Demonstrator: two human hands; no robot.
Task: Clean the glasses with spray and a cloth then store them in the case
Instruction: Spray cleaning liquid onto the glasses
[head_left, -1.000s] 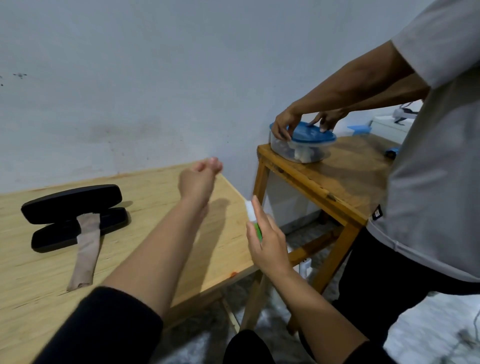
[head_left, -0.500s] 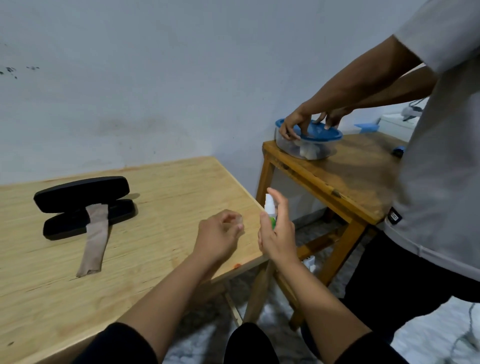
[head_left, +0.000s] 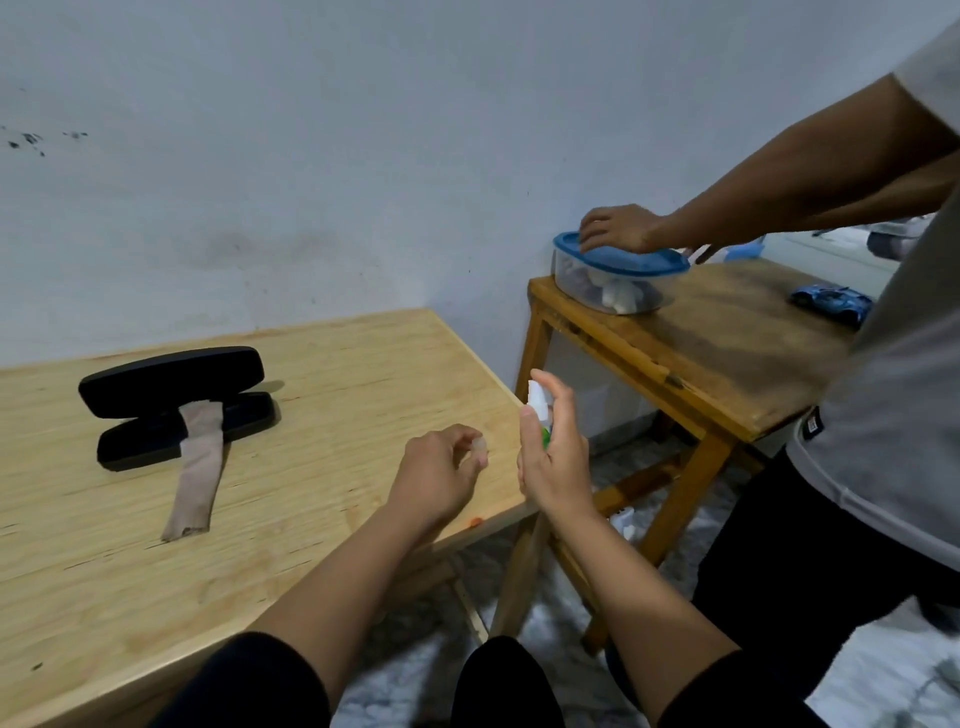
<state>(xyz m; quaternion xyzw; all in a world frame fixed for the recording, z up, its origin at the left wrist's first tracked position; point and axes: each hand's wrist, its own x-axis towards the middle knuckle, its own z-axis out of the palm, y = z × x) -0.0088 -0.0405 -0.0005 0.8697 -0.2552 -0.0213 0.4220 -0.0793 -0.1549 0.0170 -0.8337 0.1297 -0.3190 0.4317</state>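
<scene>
While the head camera looks down over a light wooden table (head_left: 322, 374), the right hand (head_left: 558, 462) holds a small spray bottle (head_left: 540, 410) upright just past the table's near right corner. Its fingers wrap the bottle's body, the thumb lies along the left side, and the index finger is crooked over the white nozzle top. A strip of green shows between thumb and palm; most of the bottle is hidden by the hand.

Just to the left, the left hand (head_left: 439, 473) hovers above the table edge with its fingers curled inward. Thumb and fingertips pinch a small pale, see-through piece (head_left: 479, 446); what it is cannot be told. The two hands are close together but not touching.

Well apart, at the table's far left, a black glasses case (head_left: 171, 382) lies open, its lid tilted up behind the lower tray. A beige cloth (head_left: 196, 467) drapes from the tray over the front rim and runs flat along the table toward the viewer. Glasses cannot be made out in this view.

On the right, a second person (head_left: 893, 415) in a grey shirt presses a hand on the blue lid of a clear container (head_left: 618, 280), which stands on a darker wooden side table (head_left: 727, 353). A blue toy car (head_left: 831, 302) lies farther right on that table.
</scene>
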